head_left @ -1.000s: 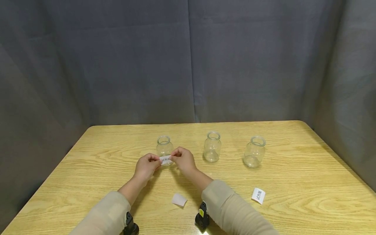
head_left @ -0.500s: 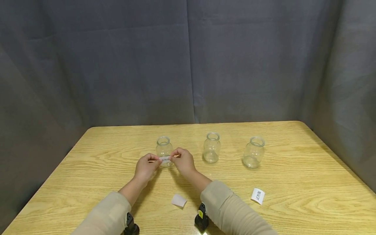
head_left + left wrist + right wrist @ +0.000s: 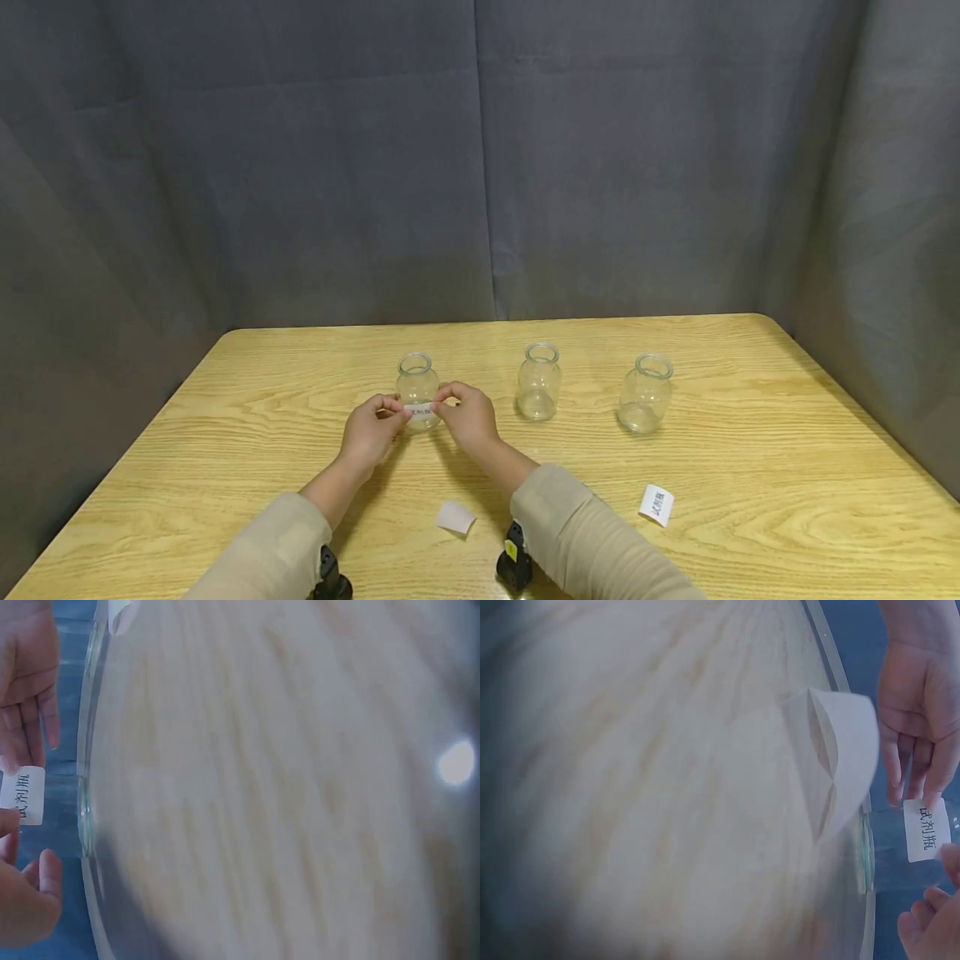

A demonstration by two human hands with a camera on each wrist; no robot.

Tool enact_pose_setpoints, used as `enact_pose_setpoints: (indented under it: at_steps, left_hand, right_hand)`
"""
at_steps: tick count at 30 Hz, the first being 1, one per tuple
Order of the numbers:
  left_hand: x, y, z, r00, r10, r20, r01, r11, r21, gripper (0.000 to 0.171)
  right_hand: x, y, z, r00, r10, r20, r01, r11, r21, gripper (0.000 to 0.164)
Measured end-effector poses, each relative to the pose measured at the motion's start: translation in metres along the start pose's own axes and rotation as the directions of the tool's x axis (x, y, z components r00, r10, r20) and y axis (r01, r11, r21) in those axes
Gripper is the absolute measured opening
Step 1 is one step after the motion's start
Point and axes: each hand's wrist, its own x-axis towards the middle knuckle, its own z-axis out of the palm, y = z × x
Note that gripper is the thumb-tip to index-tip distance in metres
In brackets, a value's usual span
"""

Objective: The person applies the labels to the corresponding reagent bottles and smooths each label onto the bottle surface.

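A small white printed label (image 3: 420, 411) lies across the front of the left glass jar (image 3: 417, 383), below its shoulder. My left hand (image 3: 371, 433) pinches the label's left end between thumb and index finger. At the right end, the thumb and index finger of my right hand (image 3: 468, 418) pinch it likewise. The left wrist view shows the label (image 3: 30, 796) flat over the jar's side, with fingertips at both ends. In the right wrist view the black characters on the label (image 3: 924, 831) face outward. The jar stands upright on the wooden table.
Two more glass jars, a middle one (image 3: 538, 383) and a right one (image 3: 646, 394), stand in line to the right. A second printed label (image 3: 656, 505) lies at front right. A curled blank paper slip (image 3: 455, 517) rests between the forearms. Grey cloth (image 3: 360, 167) hangs behind the table.
The label has moved slightly down and closer against the left jar, both hands keeping hold of its ends. The head view has tilted up a little.
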Motion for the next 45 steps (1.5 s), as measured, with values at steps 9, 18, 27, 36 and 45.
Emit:
enact_pose_setpoints:
  at_steps: [9,18,27,36,45]
  left_hand:
    - [0.005,0.000,-0.003,1.000,0.019,0.012,-0.019,1.000,0.006,0.018]
    - [0.011,0.003,-0.011,0.995,0.047,0.088,-0.050,0.998,0.033,0.046]
    - [0.020,0.001,-0.017,0.979,0.091,0.182,-0.123,0.977,0.172,0.067]
    - [0.023,-0.001,-0.017,0.970,0.118,0.215,-0.159,0.969,0.188,0.065]
    - [0.024,-0.003,-0.017,0.974,0.132,0.187,-0.167,0.967,0.191,0.062]
  right_hand:
    - [0.004,0.000,-0.003,0.999,-0.039,-0.003,0.039,0.996,-0.077,0.013]
    - [0.012,-0.003,-0.009,0.990,-0.086,0.112,0.101,0.986,-0.133,0.060]
    - [0.018,0.001,-0.013,0.958,-0.144,0.248,0.194,0.963,-0.189,0.059]
    - [0.019,0.000,-0.012,0.946,-0.161,0.280,0.223,0.953,-0.206,0.063]
    - [0.021,0.005,-0.013,0.941,-0.180,0.286,0.258,0.930,-0.263,0.067]
